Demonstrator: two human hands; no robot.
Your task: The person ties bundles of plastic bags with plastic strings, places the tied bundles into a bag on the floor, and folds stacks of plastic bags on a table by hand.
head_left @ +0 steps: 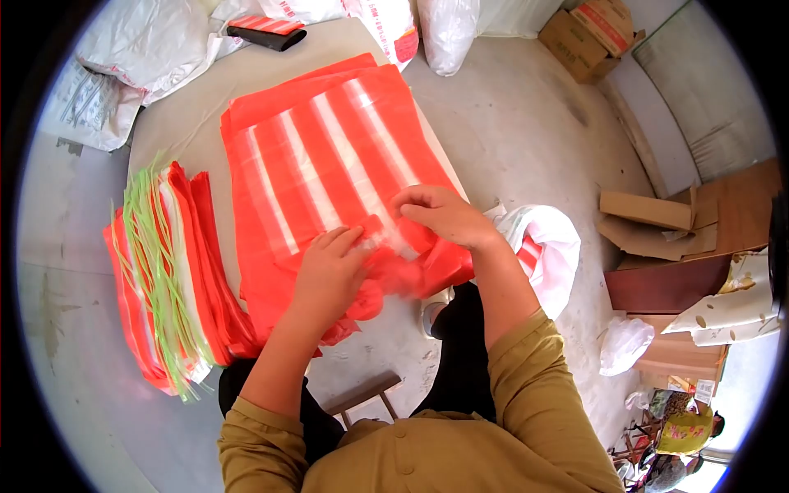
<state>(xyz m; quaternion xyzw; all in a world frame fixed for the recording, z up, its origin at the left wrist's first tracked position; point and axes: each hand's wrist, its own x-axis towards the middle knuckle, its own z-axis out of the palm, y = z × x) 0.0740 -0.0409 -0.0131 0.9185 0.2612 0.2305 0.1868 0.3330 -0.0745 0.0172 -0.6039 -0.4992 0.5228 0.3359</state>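
Note:
A stack of red-and-white striped plastic bags [329, 156] lies on the table in front of me, its near edge crumpled and hanging toward my lap. My left hand [330, 271] rests on the near part of the stack, fingers stretched out over the plastic. To its right, my right hand [444, 215] has curled fingers pinching the near right edge of a bag. Loose red plastic [399, 271] between the hands is smeared by motion. On the left, a folded pile of the same bags [218, 279] carries a bunch of light green plastic strips [156, 271].
White sacks [148, 45] stand along the table's far edge, near a small folded striped bundle [267, 31]. A white bag holding striped plastic [542, 246] stands on the floor at right. Cardboard boxes [588, 41] sit far right, with an opened carton [657, 218] nearer.

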